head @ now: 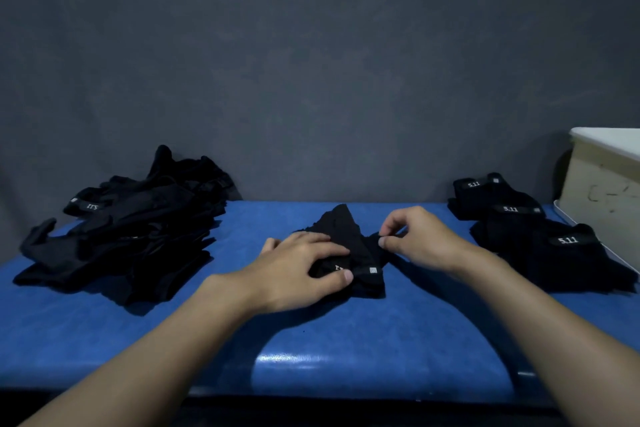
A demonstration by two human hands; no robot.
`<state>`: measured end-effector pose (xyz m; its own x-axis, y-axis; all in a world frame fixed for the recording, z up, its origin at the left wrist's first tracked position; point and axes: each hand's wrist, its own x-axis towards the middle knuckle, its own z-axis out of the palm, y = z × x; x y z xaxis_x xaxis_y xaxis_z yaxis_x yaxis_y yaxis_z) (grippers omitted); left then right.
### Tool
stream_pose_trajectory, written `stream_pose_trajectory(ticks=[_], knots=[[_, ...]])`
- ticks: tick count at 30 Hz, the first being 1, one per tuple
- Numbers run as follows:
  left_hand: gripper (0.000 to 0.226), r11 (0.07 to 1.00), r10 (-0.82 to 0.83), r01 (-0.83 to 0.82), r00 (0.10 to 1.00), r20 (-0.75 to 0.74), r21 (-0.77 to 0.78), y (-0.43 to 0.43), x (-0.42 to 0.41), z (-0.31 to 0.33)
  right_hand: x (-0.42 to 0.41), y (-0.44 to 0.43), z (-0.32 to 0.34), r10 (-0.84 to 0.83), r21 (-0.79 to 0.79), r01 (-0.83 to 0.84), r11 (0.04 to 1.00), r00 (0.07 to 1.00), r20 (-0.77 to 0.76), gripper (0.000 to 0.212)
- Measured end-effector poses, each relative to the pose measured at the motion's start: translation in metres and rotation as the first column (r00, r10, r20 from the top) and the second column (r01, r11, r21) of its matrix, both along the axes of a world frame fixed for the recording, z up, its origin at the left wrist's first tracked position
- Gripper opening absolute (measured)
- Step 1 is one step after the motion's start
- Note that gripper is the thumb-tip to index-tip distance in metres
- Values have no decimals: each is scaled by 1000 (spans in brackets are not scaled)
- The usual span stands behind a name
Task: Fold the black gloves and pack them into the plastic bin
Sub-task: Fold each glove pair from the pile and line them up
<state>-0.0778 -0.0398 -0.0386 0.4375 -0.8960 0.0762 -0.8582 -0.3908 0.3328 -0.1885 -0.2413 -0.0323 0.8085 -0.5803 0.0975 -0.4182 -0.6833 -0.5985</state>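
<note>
Pinching a flap of the black glove [346, 229], the fingertips [384, 243] of your right hand [422, 239] are curled tight on it. Your left hand [298, 267] presses the cuff down with nearly straight fingers. The glove lies in the middle of the blue table [311, 340]. A messy glove pile [131, 229] sits far left, folded gloves [540, 239] sit right, just beside the pale plastic bin [602, 191].
</note>
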Motion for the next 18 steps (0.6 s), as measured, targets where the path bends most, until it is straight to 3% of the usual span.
stream_pose_trajectory(ticks=[5, 8, 11, 14, 18], knots=[[58, 994, -21, 14, 998, 62, 110, 0, -2, -4, -1, 3, -2, -76, -154, 74, 985, 997, -4, 7], [59, 993, -25, 16, 997, 74, 114, -1, -1, -6, 4, 14, -2, 61, -91, -49, 995, 989, 133, 14], [58, 995, -24, 20, 999, 45, 93, -1, -1, -5, 10, 24, 0, 157, -67, -149, 987, 977, 147, 20], [50, 1000, -7, 8, 1000, -23, 13, -1, 1, -3, 12, 25, -3, 145, -146, -132, 980, 986, 86, 18], [49, 997, 74, -74, 997, -31, -25, 2, 7, -3, 13, 23, -3, 138, -121, -124, 985, 983, 118, 30]])
